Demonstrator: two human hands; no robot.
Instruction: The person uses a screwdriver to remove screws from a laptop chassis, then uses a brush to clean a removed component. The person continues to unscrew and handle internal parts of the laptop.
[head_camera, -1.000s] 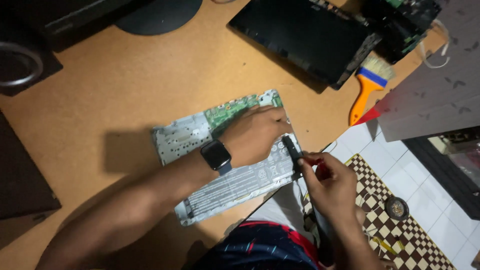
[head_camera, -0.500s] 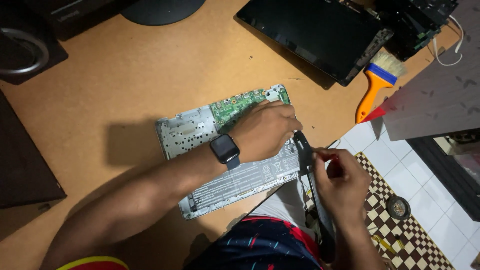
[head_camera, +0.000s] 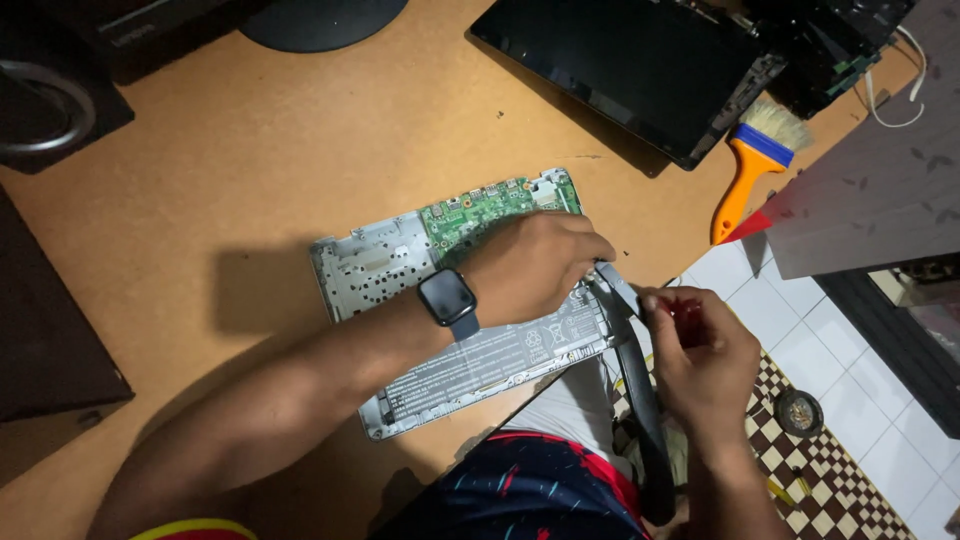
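Right, opened laptop base (head_camera: 440, 300) lies on the counter (head_camera: 250, 170), green board exposed. Risk: a slip of the screwdriver (head_camera: 685, 322) could gouge it. My left hand (head_camera: 535, 265) presses the base, fingers curled together; right hand (head_camera: 700, 360) is clamped on the screwdriver.

desk (head_camera: 250, 200): tan brown
circuit board (head_camera: 470, 212): green
brush (head_camera: 752, 165): orange handle, blue band, pale bristles
floor (head_camera: 850, 480): white tiles, brown-and-cream checks
watch (head_camera: 448, 300): black
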